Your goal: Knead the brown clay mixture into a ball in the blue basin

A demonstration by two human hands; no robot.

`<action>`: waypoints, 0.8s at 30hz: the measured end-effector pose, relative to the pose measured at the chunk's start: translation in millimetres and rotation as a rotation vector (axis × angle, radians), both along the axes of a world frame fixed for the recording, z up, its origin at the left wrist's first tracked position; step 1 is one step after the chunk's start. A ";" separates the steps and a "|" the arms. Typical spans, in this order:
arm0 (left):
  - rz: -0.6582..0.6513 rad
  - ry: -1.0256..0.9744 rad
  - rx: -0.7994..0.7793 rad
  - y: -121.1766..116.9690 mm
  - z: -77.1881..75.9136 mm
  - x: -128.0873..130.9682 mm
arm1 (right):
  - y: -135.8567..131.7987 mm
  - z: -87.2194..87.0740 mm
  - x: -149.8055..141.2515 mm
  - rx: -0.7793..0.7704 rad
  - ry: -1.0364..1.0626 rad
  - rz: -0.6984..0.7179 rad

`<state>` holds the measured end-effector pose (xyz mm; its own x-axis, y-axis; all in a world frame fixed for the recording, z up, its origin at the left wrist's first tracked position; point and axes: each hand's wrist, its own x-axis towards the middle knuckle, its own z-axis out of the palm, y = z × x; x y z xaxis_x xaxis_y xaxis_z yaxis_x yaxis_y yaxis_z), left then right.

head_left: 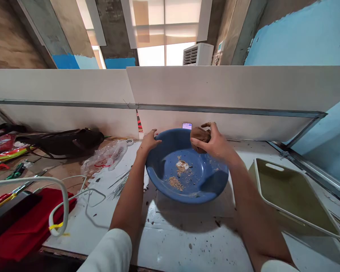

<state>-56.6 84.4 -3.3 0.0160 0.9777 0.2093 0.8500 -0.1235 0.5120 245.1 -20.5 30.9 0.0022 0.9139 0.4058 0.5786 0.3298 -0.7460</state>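
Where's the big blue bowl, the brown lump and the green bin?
Blue bowl (170,142): head view, on its inner back wall.
Brown lump (198,134): head view, on the side facing the camera.
Green bin (294,190): head view, on its inside surface.

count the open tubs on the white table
2: a blue basin, with the left hand at its rim, and an olive-green bin to the right of it. Others may be hidden.

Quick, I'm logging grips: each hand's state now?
Left hand: thumb over the rim of the round blue plastic basin; grip can't be told.
Right hand: holding a rounded brown lump.
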 end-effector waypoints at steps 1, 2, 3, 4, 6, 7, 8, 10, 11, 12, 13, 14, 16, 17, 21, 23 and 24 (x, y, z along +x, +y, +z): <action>-0.036 -0.039 0.036 -2.9 4.3 -0.3 | -2.5 0.9 -2.9 0.002 -0.031 0.016; -0.070 -0.077 0.068 -6.5 9.1 0.1 | -4.1 1.1 -5.7 0.005 -0.073 0.030; -0.097 -0.114 0.099 -10.8 13.9 1.2 | -4.5 0.1 -8.3 0.009 -0.122 0.039; -0.119 -0.148 0.131 -15.4 18.5 3.0 | -3.4 -2.0 -10.4 0.012 -0.177 0.041; -0.157 -0.205 0.178 -25.5 26.9 8.0 | 3.0 -9.8 -13.2 0.002 -0.306 0.016; -0.174 -0.227 0.192 -30.6 30.6 10.9 | 7.8 -15.3 -13.8 -0.017 -0.376 -0.007; -0.193 -0.249 0.202 -35.7 33.9 13.9 | 13.1 -21.6 -13.7 -0.041 -0.450 -0.030; -0.242 -0.295 0.212 -45.4 39.8 19.5 | 22.9 -36.0 -12.1 -0.102 -0.607 -0.067; -0.263 -0.318 0.216 -49.8 42.5 22.1 | 26.3 -43.7 -10.8 -0.128 -0.684 -0.082; -0.278 -0.338 0.222 -53.9 44.9 24.4 | 28.0 -51.6 -9.3 -0.148 -0.753 -0.100; -0.285 -0.353 0.228 -57.4 47.1 26.6 | 27.7 -59.5 -7.8 -0.160 -0.807 -0.120; -0.284 -0.363 0.231 -60.5 49.1 28.6 | 25.3 -67.5 -6.5 -0.167 -0.845 -0.141; -0.274 -0.375 0.234 -64.8 51.9 31.9 | 15.0 -82.7 -5.1 -0.182 -0.883 -0.174; -0.272 -0.379 0.236 -66.1 52.8 33.1 | 7.7 -89.8 -5.1 -0.201 -0.891 -0.184; -0.263 -0.384 0.256 -67.7 53.4 36.3 | -23.0 -109.5 -8.9 -0.331 -0.912 -0.146; -0.253 -0.380 0.266 -68.4 53.0 37.6 | -33.9 -112.9 -11.5 -0.373 -0.927 -0.100; -0.247 -0.378 0.273 -69.1 52.8 38.4 | -37.7 -113.2 -12.7 -0.386 -0.930 -0.079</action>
<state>-18.3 15.3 49.6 0.1129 0.8633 0.4919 0.5408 -0.4687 0.6985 232.4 -58.2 -82.3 -0.0988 0.9941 -0.0459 0.9946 0.0972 -0.0351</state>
